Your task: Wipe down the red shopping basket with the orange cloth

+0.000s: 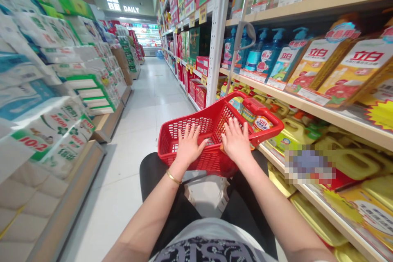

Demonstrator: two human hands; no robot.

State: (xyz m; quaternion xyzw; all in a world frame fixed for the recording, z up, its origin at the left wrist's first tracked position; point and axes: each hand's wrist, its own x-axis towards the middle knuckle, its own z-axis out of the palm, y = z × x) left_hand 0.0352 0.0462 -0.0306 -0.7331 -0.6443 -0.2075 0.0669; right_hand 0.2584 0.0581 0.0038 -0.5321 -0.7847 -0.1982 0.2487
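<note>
Head camera faces forward, down supermarket aisle [147, 90]; left hand [188, 145], right hand [236, 141], red basket [264, 115] close below.

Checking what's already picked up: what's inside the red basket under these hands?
A pack labelled 立白 shows inside the red plastic basket, beside the right hand. The left hand and right hand cover much of the basket's inside, so anything beneath them cannot be seen.

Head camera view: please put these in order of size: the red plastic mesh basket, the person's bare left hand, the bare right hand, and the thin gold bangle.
From largest to smallest:
1. red plastic mesh basket
2. bare left hand and bare right hand: they look alike, so I do not rank them
3. thin gold bangle
</note>
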